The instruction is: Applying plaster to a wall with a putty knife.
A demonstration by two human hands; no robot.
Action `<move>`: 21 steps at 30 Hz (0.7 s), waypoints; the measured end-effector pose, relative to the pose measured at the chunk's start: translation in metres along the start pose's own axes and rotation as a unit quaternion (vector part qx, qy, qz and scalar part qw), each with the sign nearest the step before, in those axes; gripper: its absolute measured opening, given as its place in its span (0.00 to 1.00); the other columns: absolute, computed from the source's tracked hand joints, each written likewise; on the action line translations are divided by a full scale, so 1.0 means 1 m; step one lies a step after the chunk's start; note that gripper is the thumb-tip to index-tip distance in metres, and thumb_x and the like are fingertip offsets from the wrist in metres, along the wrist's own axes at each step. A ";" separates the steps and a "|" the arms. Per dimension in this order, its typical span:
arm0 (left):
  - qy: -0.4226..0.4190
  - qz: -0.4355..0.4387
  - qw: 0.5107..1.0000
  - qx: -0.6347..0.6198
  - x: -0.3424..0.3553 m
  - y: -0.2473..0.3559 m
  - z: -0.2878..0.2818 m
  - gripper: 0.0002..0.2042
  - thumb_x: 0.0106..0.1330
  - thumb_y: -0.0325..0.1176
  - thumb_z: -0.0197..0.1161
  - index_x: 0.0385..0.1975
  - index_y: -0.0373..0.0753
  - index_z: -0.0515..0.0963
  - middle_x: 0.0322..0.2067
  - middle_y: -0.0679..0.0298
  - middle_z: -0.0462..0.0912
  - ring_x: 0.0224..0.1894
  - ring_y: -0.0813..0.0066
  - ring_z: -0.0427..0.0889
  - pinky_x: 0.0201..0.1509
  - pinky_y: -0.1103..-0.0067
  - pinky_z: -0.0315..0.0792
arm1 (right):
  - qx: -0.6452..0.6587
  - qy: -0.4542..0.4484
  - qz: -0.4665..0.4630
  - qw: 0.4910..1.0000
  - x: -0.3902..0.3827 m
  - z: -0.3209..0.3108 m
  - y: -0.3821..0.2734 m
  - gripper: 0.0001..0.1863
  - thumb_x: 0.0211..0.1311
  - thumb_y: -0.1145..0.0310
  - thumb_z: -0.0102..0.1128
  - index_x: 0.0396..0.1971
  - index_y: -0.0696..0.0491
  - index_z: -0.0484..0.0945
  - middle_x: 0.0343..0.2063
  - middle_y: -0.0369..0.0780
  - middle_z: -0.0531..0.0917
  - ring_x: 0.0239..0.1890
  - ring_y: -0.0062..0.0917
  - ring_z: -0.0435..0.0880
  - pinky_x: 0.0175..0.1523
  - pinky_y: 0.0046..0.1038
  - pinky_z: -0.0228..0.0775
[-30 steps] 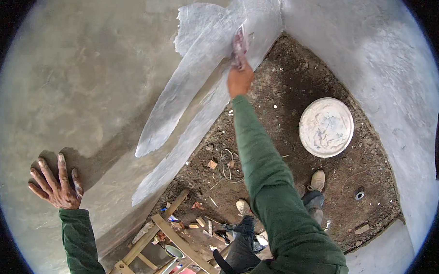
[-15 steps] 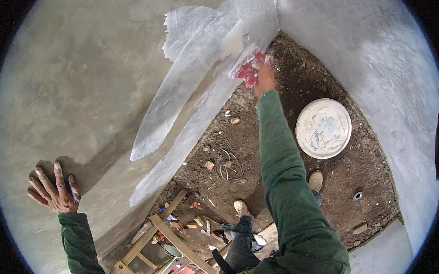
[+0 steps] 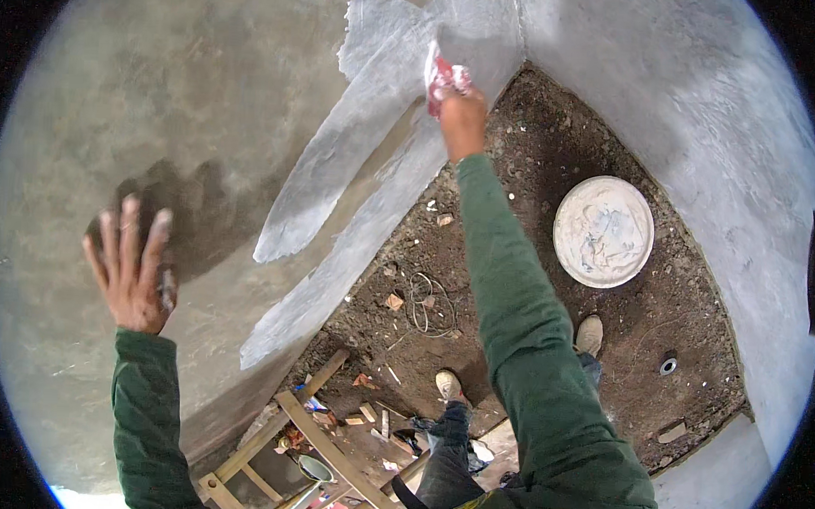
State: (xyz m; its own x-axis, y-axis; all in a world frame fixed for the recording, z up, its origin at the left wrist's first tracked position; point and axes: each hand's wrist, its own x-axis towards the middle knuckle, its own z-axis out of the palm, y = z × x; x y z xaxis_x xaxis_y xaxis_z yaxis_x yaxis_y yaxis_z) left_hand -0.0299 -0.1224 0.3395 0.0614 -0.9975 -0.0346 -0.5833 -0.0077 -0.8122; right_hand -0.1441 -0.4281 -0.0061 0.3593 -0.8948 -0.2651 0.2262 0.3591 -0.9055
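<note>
My right hand (image 3: pixel 464 124) is closed around a red putty spreader (image 3: pixel 439 81) smeared with white paste, held against the wall close to the corner. Pale grey-white streaks of wet plaster (image 3: pixel 334 176) run down and leftward from there over the bare grey-brown wall (image 3: pixel 225 87). On the left, my left hand (image 3: pixel 136 272) has its fingers spread and holds nothing. Its shadow lies offset beside it on the wall, and whether the palm touches cannot be made out.
A round white bucket (image 3: pixel 603 232), its top coated in paste, stands on the dirt floor (image 3: pixel 526 200). Coiled wire (image 3: pixel 431 309), rubble bits and a small ring (image 3: pixel 668 366) lie about. A wooden frame (image 3: pixel 333 449) is at lower left; the coated right wall (image 3: pixel 691 94) borders the floor.
The spreader in my right hand has moved up and left along the wall. My left hand has shifted upward and slightly right, with its shadow now more separate.
</note>
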 end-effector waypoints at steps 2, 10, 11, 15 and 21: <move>-0.037 0.017 0.999 -0.015 0.026 0.019 0.005 0.27 0.65 0.44 0.55 0.66 0.61 0.62 0.70 0.66 0.56 0.72 0.59 0.51 0.73 0.52 0.34 | -0.048 -0.004 -0.075 0.996 -0.028 0.008 0.013 0.12 0.57 0.69 0.54 0.34 0.61 0.81 0.27 0.40 0.81 0.32 0.26 0.80 0.38 0.29 0.70; -0.031 -0.037 0.997 0.058 0.042 0.044 0.025 0.30 0.65 0.48 0.56 0.67 0.72 0.56 0.71 0.77 0.52 0.72 0.65 0.52 0.72 0.51 0.38 | 0.023 0.066 0.031 0.997 0.021 -0.056 0.035 0.22 0.56 0.75 0.55 0.51 0.66 0.72 0.45 0.47 0.80 0.46 0.31 0.80 0.52 0.28 0.71; -0.035 -0.035 0.997 0.058 0.036 0.046 0.032 0.31 0.63 0.48 0.59 0.67 0.72 0.57 0.71 0.76 0.52 0.72 0.63 0.52 0.71 0.49 0.39 | -0.047 0.064 -0.021 0.997 0.026 -0.059 0.026 0.23 0.55 0.74 0.57 0.51 0.68 0.71 0.45 0.48 0.80 0.47 0.32 0.79 0.54 0.29 0.69; -0.025 -0.039 0.998 0.045 0.043 0.053 0.032 0.33 0.61 0.45 0.63 0.66 0.71 0.58 0.71 0.75 0.53 0.72 0.61 0.52 0.71 0.48 0.39 | -0.044 0.075 0.005 0.996 0.067 -0.050 0.065 0.22 0.55 0.71 0.51 0.49 0.64 0.75 0.47 0.53 0.79 0.50 0.40 0.78 0.58 0.32 0.66; -0.045 -0.050 0.997 0.044 0.048 0.050 0.025 0.31 0.63 0.47 0.59 0.66 0.72 0.57 0.71 0.76 0.52 0.72 0.65 0.51 0.72 0.50 0.38 | -0.044 0.003 -0.056 0.997 -0.003 -0.015 0.094 0.18 0.58 0.78 0.54 0.50 0.63 0.75 0.44 0.42 0.82 0.46 0.32 0.80 0.55 0.26 0.68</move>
State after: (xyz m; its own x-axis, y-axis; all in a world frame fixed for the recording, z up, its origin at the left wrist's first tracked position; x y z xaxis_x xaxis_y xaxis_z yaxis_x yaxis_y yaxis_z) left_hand -0.0357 -0.1690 0.2824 0.1905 -0.9817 0.0002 -0.4977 -0.0968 -0.8619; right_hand -0.1372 -0.3954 -0.0954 0.3309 -0.9297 -0.1621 0.1841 0.2320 -0.9551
